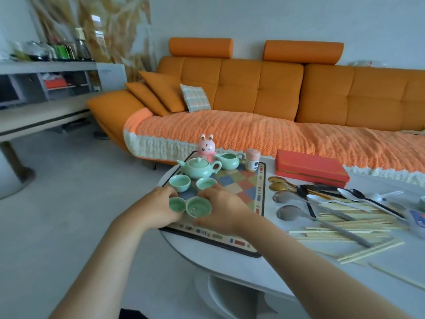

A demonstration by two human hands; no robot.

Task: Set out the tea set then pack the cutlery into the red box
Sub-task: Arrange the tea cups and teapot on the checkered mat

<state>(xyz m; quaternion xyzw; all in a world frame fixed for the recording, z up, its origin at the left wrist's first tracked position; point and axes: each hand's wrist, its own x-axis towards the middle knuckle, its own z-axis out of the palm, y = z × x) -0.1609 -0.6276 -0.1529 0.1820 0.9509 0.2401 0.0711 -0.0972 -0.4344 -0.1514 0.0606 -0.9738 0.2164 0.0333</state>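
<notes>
Gripping one cup each, both hands work at the near-left edge of the patchwork mat (259, 180) on the white counter (230, 261)
- Left hand (158, 203): fingers curled round the near-left cup (177, 204)
- Right hand (222, 208): fingers curled round the near-right cup (199, 206); the two cups sit just beside each other, mouths up

Writing: the toothpick jar (252, 160) carries a pale label with a dark heart-like mark; the text is too blurred to read. Gold lines on the lid of the red box (310, 168) cannot be read either.

Pointing:
- Teapot (199, 170), at 12 o'clock from the hands, has its spout toward 9 o'clock and its handle toward 3
- Pitcher (230, 161), at 1 o'clock, has its handle toward 3
- Red box, at 2 o'clock and off the mat, is closed and flat, with its long axis running 10 to 4

Count:
- Four green cups: the two held, plus the far-left cup (179, 183) and far-right cup (206, 183), upright between the hands and the teapot
- One teapot, one pitcher, one pink rabbit figure (207, 147) behind the teapot
- Two gold spoons (278, 183) and two large steel spoons (285, 204), bowls toward 9 o'clock
- Black spoons (303, 189) and white spoons (345, 193) overlap; number unclear
- Chopsticks (345, 224) lie in a loose heap at 3 o'clock, mostly running 9 to 3, too tangled to count

An orange sofa (276, 93) stands beyond the counter
</notes>
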